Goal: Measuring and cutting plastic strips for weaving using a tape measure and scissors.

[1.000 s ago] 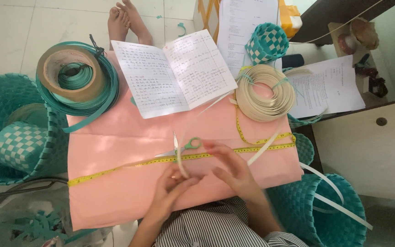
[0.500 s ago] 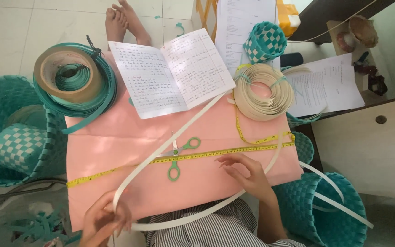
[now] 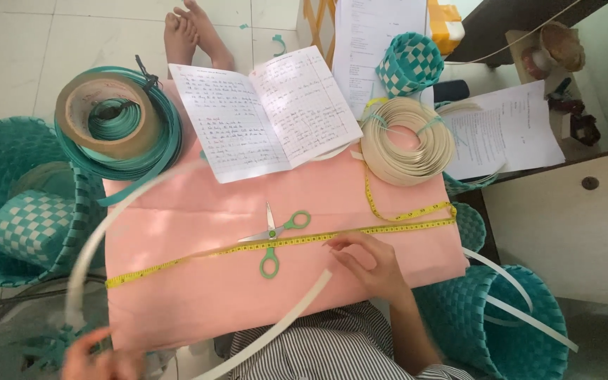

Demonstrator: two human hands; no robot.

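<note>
My right hand [image 3: 371, 264] rests flat on the pink board [image 3: 198, 211], fingertips touching the yellow tape measure [image 3: 177, 262] that runs across it. My left hand [image 3: 96, 362] is low at the bottom left, blurred, gripping one end of a long cream plastic strip [image 3: 283, 320]. The strip loops up over the board's left side and comes back across its front edge. Green-handled scissors [image 3: 272, 243] lie on the tape measure, left of my right hand.
An open handwritten notebook [image 3: 265, 112] lies at the board's far edge. A cream strip coil [image 3: 406, 141] sits right, a teal coil with a tape roll [image 3: 117, 123] left. Teal woven baskets [image 3: 15, 204] [image 3: 501, 324] stand on both sides. Another person's bare feet [image 3: 191, 32] are beyond.
My left hand left the scissors, took the cream strip and swung down to the left, pulling it into a wide loop. My right hand stayed by the tape measure.
</note>
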